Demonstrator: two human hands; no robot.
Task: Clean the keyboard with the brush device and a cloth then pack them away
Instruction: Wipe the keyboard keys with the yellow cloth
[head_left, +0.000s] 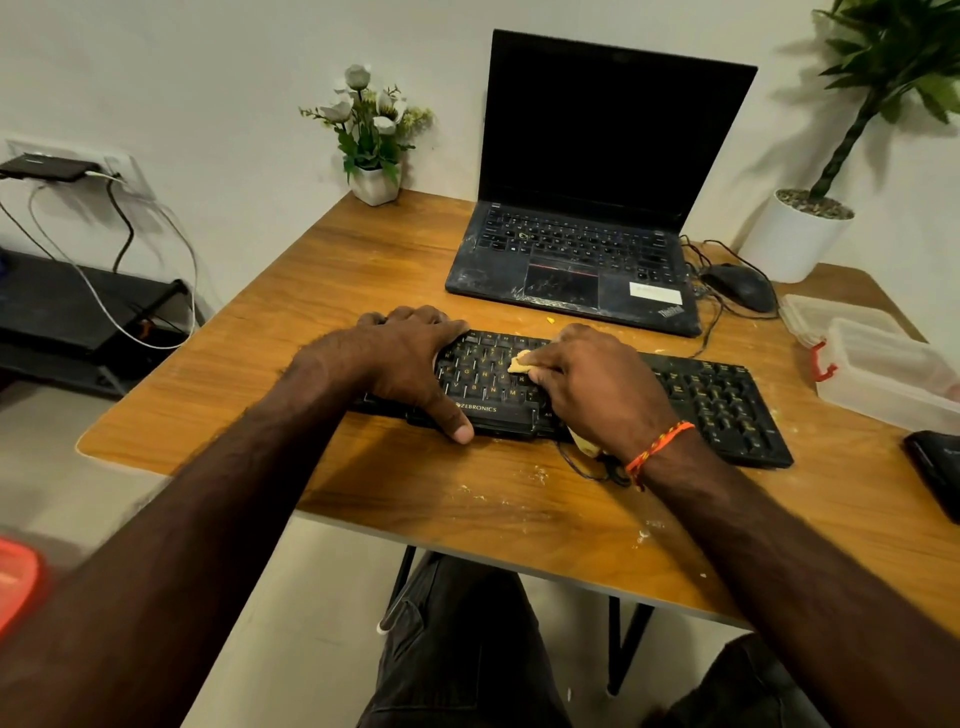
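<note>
Both hands on keyboard (717, 395); right hand (597, 379) fingers pinch cloth (519, 361).

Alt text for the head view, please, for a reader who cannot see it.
On a wooden desk, the right hand wipes a black keyboard with a yellow cloth while the left hand steadies its left end. Behind stand an open laptop, a mouse and a clear plastic box.

Laptop (582, 208), mouse (740, 286) (wired), flowerpot (375, 184).
</note>
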